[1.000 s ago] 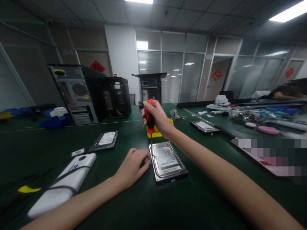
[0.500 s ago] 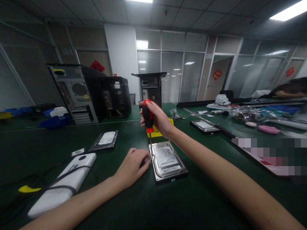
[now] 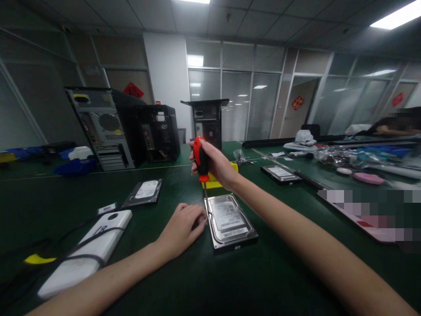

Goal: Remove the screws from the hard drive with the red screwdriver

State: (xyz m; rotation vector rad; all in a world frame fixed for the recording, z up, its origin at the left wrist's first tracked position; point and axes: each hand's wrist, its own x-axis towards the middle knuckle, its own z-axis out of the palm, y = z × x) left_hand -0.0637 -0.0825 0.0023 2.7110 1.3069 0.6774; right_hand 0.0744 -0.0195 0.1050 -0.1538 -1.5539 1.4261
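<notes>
My right hand (image 3: 215, 162) grips a red and black screwdriver (image 3: 201, 160) by its handle. The shaft points down to the left edge of a silver hard drive (image 3: 226, 217), which lies label up on the green table (image 3: 158, 289). At that same edge rests my left hand (image 3: 184, 226), its fingers curled together near the screwdriver tip; what they pinch is too small to make out. Behind the drive, a yellow object (image 3: 215, 181) is partly hidden by my right hand.
Another hard drive (image 3: 146, 192) and a white power bank (image 3: 88, 250) wrapped in cable lie left; a third drive (image 3: 281, 173) lies right. Computer cases (image 3: 108, 127) stand behind. Plastic bags (image 3: 335, 156) and a pink tray (image 3: 358, 219) are at the right, with a person (image 3: 399, 125) beyond.
The screwdriver handle has turned and leans slightly further left, with the fingers of my right hand shifted on it. My left hand and the drive have stayed in place.
</notes>
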